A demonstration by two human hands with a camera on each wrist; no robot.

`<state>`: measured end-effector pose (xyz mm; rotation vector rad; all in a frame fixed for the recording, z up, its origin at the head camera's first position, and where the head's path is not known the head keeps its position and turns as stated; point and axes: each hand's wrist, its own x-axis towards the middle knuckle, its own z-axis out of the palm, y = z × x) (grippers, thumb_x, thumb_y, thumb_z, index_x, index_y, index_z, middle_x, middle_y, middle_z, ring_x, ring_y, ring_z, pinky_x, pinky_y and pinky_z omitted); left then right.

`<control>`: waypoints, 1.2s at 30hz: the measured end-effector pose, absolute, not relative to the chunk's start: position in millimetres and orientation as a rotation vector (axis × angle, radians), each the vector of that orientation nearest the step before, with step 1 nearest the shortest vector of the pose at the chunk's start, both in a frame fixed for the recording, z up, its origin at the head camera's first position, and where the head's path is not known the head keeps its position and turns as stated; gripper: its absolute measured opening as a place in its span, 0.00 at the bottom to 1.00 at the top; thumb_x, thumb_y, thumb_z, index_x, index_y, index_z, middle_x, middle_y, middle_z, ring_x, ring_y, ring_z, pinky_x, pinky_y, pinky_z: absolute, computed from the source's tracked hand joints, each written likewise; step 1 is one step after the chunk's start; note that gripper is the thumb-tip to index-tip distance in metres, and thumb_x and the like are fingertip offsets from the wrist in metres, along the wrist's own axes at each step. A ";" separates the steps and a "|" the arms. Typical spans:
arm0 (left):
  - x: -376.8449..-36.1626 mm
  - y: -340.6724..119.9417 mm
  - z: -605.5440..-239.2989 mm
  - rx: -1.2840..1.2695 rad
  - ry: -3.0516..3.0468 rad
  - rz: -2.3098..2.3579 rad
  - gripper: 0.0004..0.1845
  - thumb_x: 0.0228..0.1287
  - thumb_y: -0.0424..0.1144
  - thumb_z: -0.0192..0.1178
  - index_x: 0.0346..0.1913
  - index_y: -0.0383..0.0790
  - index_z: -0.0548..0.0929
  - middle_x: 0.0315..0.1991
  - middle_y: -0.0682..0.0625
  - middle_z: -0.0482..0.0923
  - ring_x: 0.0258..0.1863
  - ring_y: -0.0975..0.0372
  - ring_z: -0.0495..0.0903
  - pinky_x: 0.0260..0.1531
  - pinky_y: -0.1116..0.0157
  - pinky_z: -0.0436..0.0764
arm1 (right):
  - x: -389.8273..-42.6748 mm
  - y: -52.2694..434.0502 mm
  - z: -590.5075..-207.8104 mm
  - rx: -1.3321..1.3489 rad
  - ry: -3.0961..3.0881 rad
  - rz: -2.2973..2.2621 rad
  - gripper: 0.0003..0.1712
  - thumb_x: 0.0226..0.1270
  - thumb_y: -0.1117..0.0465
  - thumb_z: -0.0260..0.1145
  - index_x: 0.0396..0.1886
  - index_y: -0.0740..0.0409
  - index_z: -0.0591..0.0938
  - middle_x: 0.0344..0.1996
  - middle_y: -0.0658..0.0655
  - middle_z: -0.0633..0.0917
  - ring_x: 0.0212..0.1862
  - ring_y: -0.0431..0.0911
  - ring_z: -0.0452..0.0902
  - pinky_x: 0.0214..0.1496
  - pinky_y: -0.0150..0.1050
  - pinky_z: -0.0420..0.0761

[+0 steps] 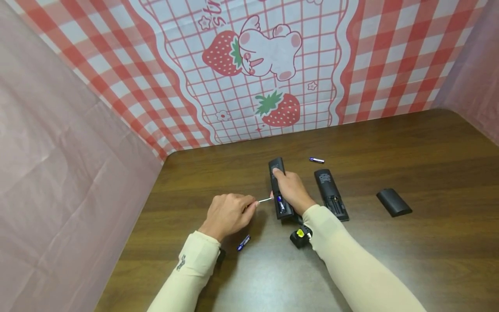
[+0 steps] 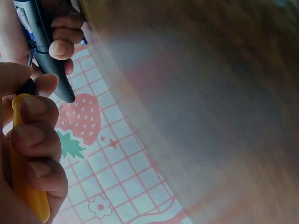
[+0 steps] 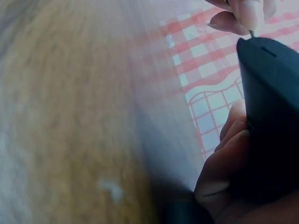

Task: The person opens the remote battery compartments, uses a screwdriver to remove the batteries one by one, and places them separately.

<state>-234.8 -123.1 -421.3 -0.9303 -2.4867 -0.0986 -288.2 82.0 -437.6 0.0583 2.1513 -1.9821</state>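
My left hand (image 1: pixel 230 213) grips a screwdriver with a yellow handle (image 2: pixel 23 186). Its thin metal shaft (image 1: pixel 265 200) points right at the open battery bay of a black remote (image 1: pixel 277 173). My right hand (image 1: pixel 291 190) lies over that remote and holds it on the wooden table (image 1: pixel 390 268), fingers curled round its side. A blue-and-white battery (image 1: pixel 280 203) sits in the bay. In the left wrist view the remote (image 2: pixel 49 60) is clasped by the other hand's fingers (image 2: pixel 63 46). The right wrist view shows the remote's (image 3: pixel 275 116) end close up.
A second black remote (image 1: pixel 331 194) with its bay open lies just to the right, and a loose black cover (image 1: pixel 393 202) further right. One loose battery (image 1: pixel 316 160) lies behind, another (image 1: pixel 243 242) near my left wrist. Checked strawberry cloth (image 1: pixel 273 65) walls the back; pink cloth (image 1: pixel 58 173) the left.
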 end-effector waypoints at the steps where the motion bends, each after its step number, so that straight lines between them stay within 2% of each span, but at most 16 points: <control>1: -234.7 -123.4 -421.8 -0.929 -2.493 -0.097 0.13 0.71 0.49 0.57 0.30 0.51 0.86 0.19 0.60 0.79 0.15 0.66 0.75 0.10 0.64 0.68 | -288.4 82.2 -437.6 0.060 2.161 -1.974 0.29 0.79 0.43 0.46 0.42 0.65 0.76 0.20 0.59 0.84 0.21 0.46 0.80 0.25 0.38 0.78; 9: -232.9 -123.8 -424.2 -0.900 -2.584 -0.058 0.15 0.71 0.50 0.58 0.25 0.52 0.81 0.16 0.61 0.74 0.16 0.66 0.74 0.12 0.63 0.68 | -286.8 82.9 -433.9 0.048 2.395 -1.849 0.27 0.80 0.42 0.46 0.43 0.62 0.77 0.21 0.58 0.85 0.23 0.49 0.80 0.28 0.41 0.77; 14: -232.1 -122.0 -423.7 -0.906 -2.649 -0.053 0.15 0.71 0.51 0.58 0.26 0.54 0.81 0.16 0.63 0.71 0.16 0.68 0.71 0.13 0.64 0.68 | -286.8 81.7 -430.4 0.067 2.474 -1.735 0.28 0.78 0.40 0.43 0.44 0.58 0.78 0.23 0.57 0.86 0.26 0.50 0.80 0.31 0.43 0.76; 20: -232.7 -117.8 -422.8 -0.933 -2.688 -0.049 0.14 0.72 0.51 0.58 0.27 0.53 0.81 0.16 0.63 0.71 0.15 0.68 0.69 0.13 0.65 0.68 | -286.6 80.4 -428.3 0.060 2.452 -1.709 0.27 0.78 0.43 0.40 0.46 0.55 0.78 0.26 0.57 0.85 0.28 0.50 0.81 0.33 0.43 0.76; 26: -234.3 -114.4 -422.9 -0.935 -2.704 -0.040 0.14 0.73 0.52 0.57 0.30 0.53 0.85 0.19 0.62 0.76 0.17 0.68 0.73 0.14 0.64 0.70 | -286.0 78.7 -430.1 -0.058 2.455 -1.755 0.25 0.78 0.42 0.48 0.48 0.57 0.79 0.27 0.58 0.85 0.29 0.49 0.81 0.34 0.42 0.77; 31: -235.2 -112.1 -422.9 -0.929 -2.700 -0.027 0.14 0.72 0.52 0.58 0.27 0.53 0.82 0.18 0.62 0.75 0.17 0.67 0.74 0.14 0.63 0.70 | -284.9 78.0 -432.2 -0.100 2.424 -1.805 0.27 0.75 0.41 0.56 0.57 0.56 0.78 0.30 0.61 0.85 0.29 0.48 0.81 0.34 0.41 0.78; 36: -236.3 -110.7 -423.5 -0.928 -2.688 -0.019 0.15 0.71 0.51 0.58 0.25 0.54 0.79 0.17 0.63 0.73 0.15 0.67 0.73 0.13 0.63 0.70 | -284.8 78.3 -434.1 -0.107 2.441 -1.782 0.32 0.74 0.40 0.58 0.64 0.57 0.76 0.34 0.62 0.85 0.30 0.48 0.82 0.36 0.41 0.78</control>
